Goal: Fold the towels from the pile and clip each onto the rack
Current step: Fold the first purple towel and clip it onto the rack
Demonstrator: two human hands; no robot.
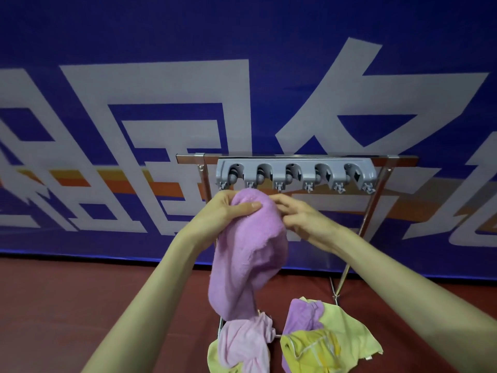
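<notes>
A purple towel (247, 254) hangs bunched in front of me, its top raised to just below the grey clip bar (295, 172) on the metal rack (376, 200). My left hand (228, 211) grips the towel's top, thumb pressed over the cloth. My right hand (298, 216) pinches the towel's right edge with curled fingers. The bar's several clips hold nothing. On the floor below lies the pile of towels (317, 335): pink, purple and yellow ones, crumpled.
A blue banner (161, 103) with large white characters stands right behind the rack. The floor (80, 305) is dark red. The rack's thin chrome legs (347, 273) slant down on the right, beside the pile.
</notes>
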